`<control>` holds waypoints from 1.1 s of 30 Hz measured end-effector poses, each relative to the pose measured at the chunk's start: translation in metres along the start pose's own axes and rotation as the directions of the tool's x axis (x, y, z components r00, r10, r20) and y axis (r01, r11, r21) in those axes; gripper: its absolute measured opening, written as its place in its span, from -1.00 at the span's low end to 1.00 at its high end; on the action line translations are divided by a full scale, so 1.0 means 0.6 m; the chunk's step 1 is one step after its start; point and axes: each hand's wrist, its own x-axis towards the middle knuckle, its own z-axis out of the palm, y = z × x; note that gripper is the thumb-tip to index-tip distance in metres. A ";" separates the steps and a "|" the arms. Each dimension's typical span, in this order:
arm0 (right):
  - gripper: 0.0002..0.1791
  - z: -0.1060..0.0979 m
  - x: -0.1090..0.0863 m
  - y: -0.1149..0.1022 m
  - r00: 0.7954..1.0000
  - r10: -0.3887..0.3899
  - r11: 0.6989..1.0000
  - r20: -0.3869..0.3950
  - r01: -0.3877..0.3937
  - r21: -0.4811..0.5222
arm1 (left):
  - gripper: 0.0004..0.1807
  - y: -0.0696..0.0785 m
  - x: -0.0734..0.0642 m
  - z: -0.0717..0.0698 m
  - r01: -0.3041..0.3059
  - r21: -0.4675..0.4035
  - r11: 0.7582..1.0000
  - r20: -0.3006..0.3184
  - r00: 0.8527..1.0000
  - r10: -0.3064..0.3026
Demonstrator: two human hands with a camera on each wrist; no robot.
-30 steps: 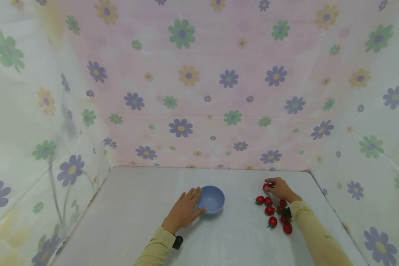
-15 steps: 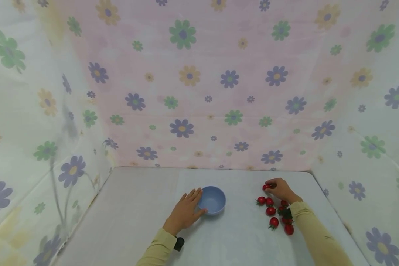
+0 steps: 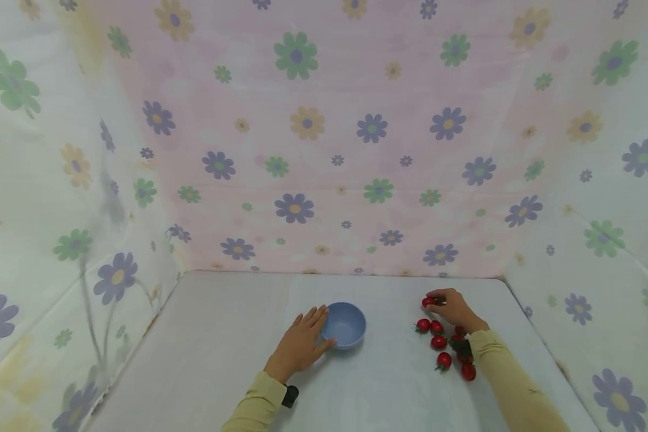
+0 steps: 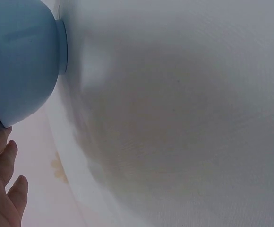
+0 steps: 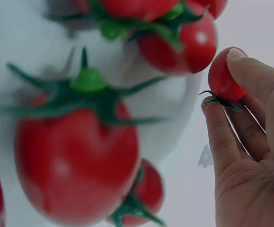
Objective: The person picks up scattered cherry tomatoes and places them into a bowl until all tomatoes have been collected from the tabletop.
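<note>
My left hand (image 3: 299, 343) lies at the left side of a small blue bowl (image 3: 344, 325), thumb and fingers spread along its rim. In the left wrist view the fingers (image 4: 4, 163) touch the rim of the bowl (image 4: 26, 56), which stands upright on its foot. My right hand (image 3: 453, 308) pinches a cherry tomato (image 3: 428, 302) at the far end of a group of tomatoes. The right wrist view shows the held tomato (image 5: 226, 75) between thumb and fingers, its green leafy top toward the fingers. Part of the group is hidden under the right wrist.
Several loose cherry tomatoes (image 3: 438, 342) lie on the white table (image 3: 221, 336) near the right forearm. One tomato (image 5: 78, 163) is very close to the right wrist camera. Flower-printed cloth walls (image 3: 335, 138) enclose the table at the back and both sides.
My right hand has moved slightly left, carrying the pinched cherry tomato. The left hand and the bowl have stayed in place.
</note>
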 end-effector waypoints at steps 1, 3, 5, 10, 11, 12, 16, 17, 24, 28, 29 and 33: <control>-0.59 0.001 0.000 -0.002 1.000 -0.011 1.000 -0.001 0.011 0.003 | -0.19 0.000 0.000 0.000 0.000 0.000 1.000 -0.002 1.000 0.000; -0.60 0.003 0.000 -0.005 1.000 -0.031 0.999 -0.005 0.031 0.010 | -0.19 -0.001 0.000 0.001 -0.002 0.002 1.000 -0.003 1.000 0.002; -0.60 0.005 0.000 -0.009 0.999 -0.046 0.999 -0.008 0.047 0.020 | -0.19 -0.001 0.000 0.001 -0.002 0.004 1.000 -0.002 1.000 0.002; -0.60 0.010 -0.002 -0.021 0.997 -0.079 0.995 -0.010 0.080 0.054 | -0.19 0.001 0.000 -0.002 -0.006 0.014 1.000 0.000 1.000 0.006; -0.59 0.011 -0.002 -0.023 0.996 -0.087 0.994 -0.009 0.088 0.057 | -0.19 0.002 0.000 -0.003 -0.010 0.018 1.000 -0.002 1.000 0.010; -0.59 0.012 -0.002 -0.025 0.996 -0.091 0.994 -0.010 0.091 0.064 | -0.19 0.002 -0.001 -0.004 -0.011 0.020 1.000 -0.001 1.000 0.011; -0.59 0.015 -0.005 -0.031 0.995 -0.095 0.991 -0.008 0.096 0.091 | -0.18 0.001 0.000 -0.005 -0.015 0.037 0.999 0.001 1.000 0.015; -0.59 0.015 -0.006 -0.032 0.995 -0.098 0.990 -0.007 0.099 0.097 | -0.18 0.001 0.001 -0.004 -0.015 0.040 0.999 0.003 1.000 0.015; -0.59 0.022 -0.014 -0.054 0.996 -0.089 0.988 -0.004 0.088 0.123 | -0.18 -0.001 0.002 -0.002 -0.014 0.046 0.999 -0.002 1.000 0.014; -0.60 0.026 -0.019 -0.067 0.993 -0.119 0.986 -0.014 0.120 0.118 | -0.18 -0.001 0.001 -0.001 -0.008 0.044 0.999 -0.002 1.000 0.008; -0.60 0.027 -0.020 -0.070 0.991 -0.128 0.985 -0.021 0.130 0.115 | -0.18 0.000 0.001 -0.001 -0.006 0.041 0.999 -0.002 1.000 0.006; -0.59 0.033 -0.023 -0.073 0.984 -0.166 0.977 -0.057 0.172 0.122 | -0.18 0.001 0.000 0.000 -0.001 0.015 1.000 -0.003 1.000 0.001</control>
